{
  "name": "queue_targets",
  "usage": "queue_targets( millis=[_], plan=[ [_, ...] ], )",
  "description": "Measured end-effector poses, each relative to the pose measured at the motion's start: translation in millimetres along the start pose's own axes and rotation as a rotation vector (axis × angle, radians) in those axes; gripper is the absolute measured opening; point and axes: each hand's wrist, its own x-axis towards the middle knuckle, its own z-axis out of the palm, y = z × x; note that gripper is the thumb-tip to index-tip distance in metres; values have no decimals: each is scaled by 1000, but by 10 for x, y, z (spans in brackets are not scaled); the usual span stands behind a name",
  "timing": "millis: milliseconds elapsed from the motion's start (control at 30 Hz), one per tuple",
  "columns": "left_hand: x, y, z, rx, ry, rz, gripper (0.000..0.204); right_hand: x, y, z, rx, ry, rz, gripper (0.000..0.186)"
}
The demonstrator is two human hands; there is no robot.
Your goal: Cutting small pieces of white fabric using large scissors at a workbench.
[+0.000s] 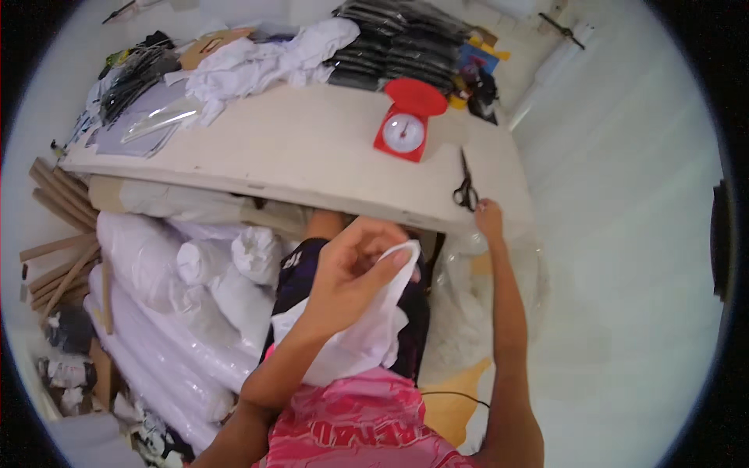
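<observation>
A piece of white cloth (373, 331) hangs from my left hand (355, 273), pinched at its upper edge between thumb and fingers. The cloth drapes down over my lap and lower body. At the table's right front edge, my right hand (489, 218) is beside the handle loops of black scissors (466, 194). The scissors lie on the tabletop with their blades away from me. My right fingers are small and partly hidden, so I cannot tell whether they grip the handle.
A red dial scale (402, 132) stands on the white table (296, 140). Behind it are stacked black plastic-wrapped packages (398, 47). White cloths (265, 62) and clear plastic sheets (160, 121) lie to the left. Under the table are large plastic-wrapped white rolls (156, 257), beside brown tubes (62, 191).
</observation>
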Motion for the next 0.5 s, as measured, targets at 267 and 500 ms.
queue_targets(
  millis=[267, 500],
  plan=[
    [-99, -151, -246, -41, 122, -53, 16, 146, -604, 308, -270, 85, 102, 28],
    [29, -194, -211, -46, 120, -30, 16, 465, -802, 312, -145, -219, 192, 32]
  ],
)
